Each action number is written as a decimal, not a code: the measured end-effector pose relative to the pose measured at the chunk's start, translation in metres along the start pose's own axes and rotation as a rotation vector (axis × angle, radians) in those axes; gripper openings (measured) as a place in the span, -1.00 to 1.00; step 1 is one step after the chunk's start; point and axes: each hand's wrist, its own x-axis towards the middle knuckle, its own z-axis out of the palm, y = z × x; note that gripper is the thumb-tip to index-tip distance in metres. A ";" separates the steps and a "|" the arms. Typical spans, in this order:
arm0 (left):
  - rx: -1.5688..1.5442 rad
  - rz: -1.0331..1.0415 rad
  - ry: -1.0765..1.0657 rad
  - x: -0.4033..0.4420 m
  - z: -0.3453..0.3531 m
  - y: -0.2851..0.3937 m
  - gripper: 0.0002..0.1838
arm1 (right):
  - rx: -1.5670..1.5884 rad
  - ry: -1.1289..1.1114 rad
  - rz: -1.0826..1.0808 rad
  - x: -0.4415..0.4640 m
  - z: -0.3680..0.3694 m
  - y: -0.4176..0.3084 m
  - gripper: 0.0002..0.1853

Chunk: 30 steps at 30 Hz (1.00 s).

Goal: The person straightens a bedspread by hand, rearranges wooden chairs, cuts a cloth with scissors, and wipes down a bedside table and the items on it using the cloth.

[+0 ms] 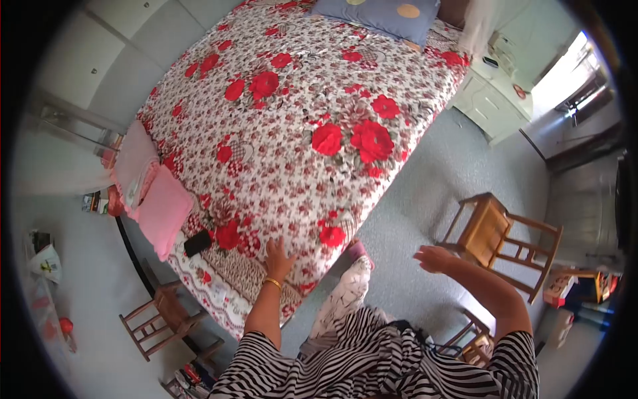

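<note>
Spreading its fingers, the empty left hand (280, 259) seems to touch the flowery bed sheet (299, 93). The right hand (433, 259), half open and empty, is near a chair (486, 229). Marks on the box (559, 290) are blurry.

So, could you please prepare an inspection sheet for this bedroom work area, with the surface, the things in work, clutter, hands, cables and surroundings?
Surface: flowered bedspread, spread wide, slight creases.
Job's things: the same bedspread; blue-grey pillow at the far end.
Clutter: black flat object and pink cloth near the left edge.
Hands: left hand open, on or just above the bedspread; right hand held out over the floor, holding nothing visible.
Cables: nothing seen.
Surroundings: wooden chairs on both sides; white cabinet upper right.
</note>
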 end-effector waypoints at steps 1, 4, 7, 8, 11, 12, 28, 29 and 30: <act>-0.023 0.029 0.027 0.021 -0.002 0.010 -0.12 | -0.030 0.003 -0.029 0.032 -0.023 0.001 -0.64; -0.019 0.181 0.108 0.090 0.011 0.032 -0.10 | -0.085 0.120 -0.115 0.147 -0.098 -0.003 -0.61; -0.028 0.270 0.093 0.143 0.020 0.068 -0.05 | -0.066 0.400 -0.133 0.263 -0.155 -0.003 -0.55; -0.005 0.282 0.089 0.152 0.026 0.083 -0.05 | -0.093 0.529 -0.143 0.291 -0.166 0.001 -0.53; 0.059 0.327 0.103 0.142 0.023 0.134 -0.11 | -0.065 0.617 -0.032 0.334 -0.189 0.022 -0.53; 0.051 0.333 0.027 0.130 0.022 0.148 -0.11 | -0.084 0.609 -0.058 0.331 -0.180 0.035 -0.54; -0.337 0.070 0.394 0.247 -0.020 0.149 -0.43 | -0.096 0.635 -0.478 0.441 -0.308 0.060 -0.61; -0.265 0.027 0.375 0.257 -0.028 0.163 -0.42 | -0.107 0.699 -0.476 0.461 -0.319 0.069 -0.62; -0.193 -0.011 0.352 0.274 -0.038 0.182 -0.41 | -0.094 0.694 -0.475 0.474 -0.327 0.094 -0.62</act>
